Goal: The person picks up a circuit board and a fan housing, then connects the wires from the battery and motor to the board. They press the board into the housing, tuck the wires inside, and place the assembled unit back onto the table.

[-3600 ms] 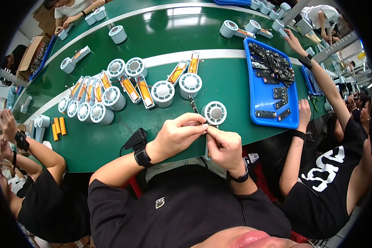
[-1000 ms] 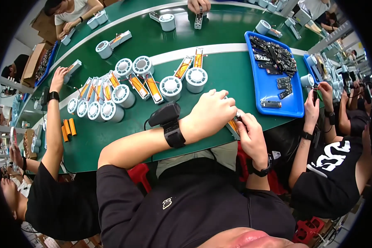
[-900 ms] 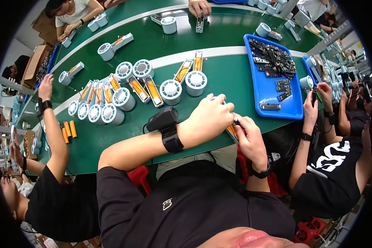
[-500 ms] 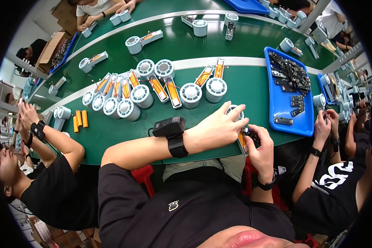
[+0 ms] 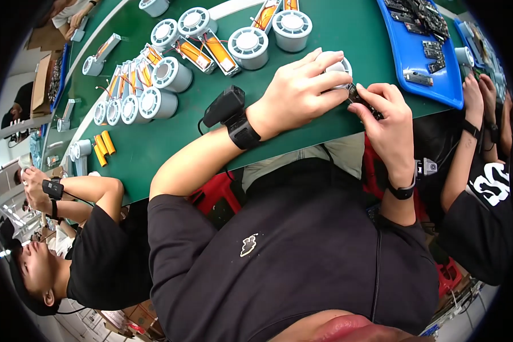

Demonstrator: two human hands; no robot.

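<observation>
My left hand is closed over a light-blue handheld fan housing with a round head. Most of the housing is covered by my fingers. Beside it, my right hand pinches a small dark circuit board between thumb and fingers. The board's near end meets my left fingertips, and whether it touches the housing I cannot tell. To the left stand several more fan housings, their open handles showing orange batteries and thin wires.
A blue tray with a pile of dark circuit boards lies at the right. Loose orange batteries rest on the green table at the left. Co-workers sit close by on both sides, one arm reaching over the left end.
My view has shifted and turned, so the table and hands sit higher in the picture. The orange battery under my hands no longer shows. My right fingers now pinch the board more visibly.
</observation>
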